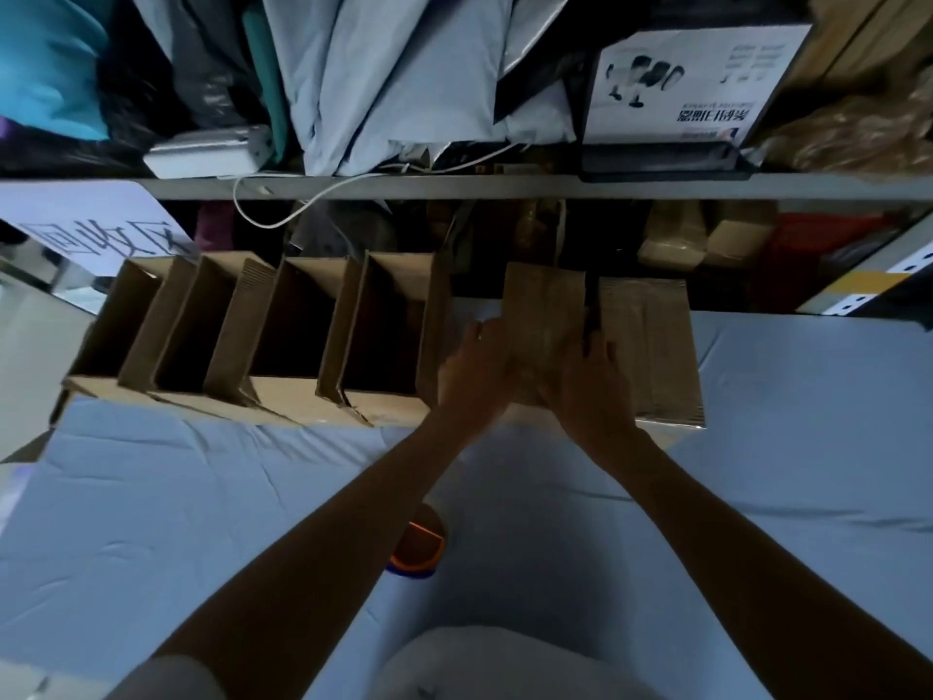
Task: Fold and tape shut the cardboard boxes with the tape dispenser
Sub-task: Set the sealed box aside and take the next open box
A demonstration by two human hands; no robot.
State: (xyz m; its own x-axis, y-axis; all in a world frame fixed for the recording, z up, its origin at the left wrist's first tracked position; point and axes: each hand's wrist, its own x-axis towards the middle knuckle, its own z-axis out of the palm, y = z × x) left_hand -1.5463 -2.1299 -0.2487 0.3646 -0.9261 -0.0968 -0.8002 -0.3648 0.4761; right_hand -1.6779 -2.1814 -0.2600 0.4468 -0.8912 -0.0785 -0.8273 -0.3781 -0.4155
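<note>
A cardboard box stands at the far side of the blue-covered table, its two top flaps folded down with a dark gap between them. My left hand rests on the left flap near the box's left edge. My right hand presses flat on the flaps beside the seam, fingers pointing away from me. An orange and blue tape dispenser lies on the table close to me, partly hidden under my left forearm.
A row of several open cardboard boxes with raised flaps lines the table's far edge to the left. Behind stands a shelf crowded with bags, a white printed box and a white cable. A white sign hangs at left.
</note>
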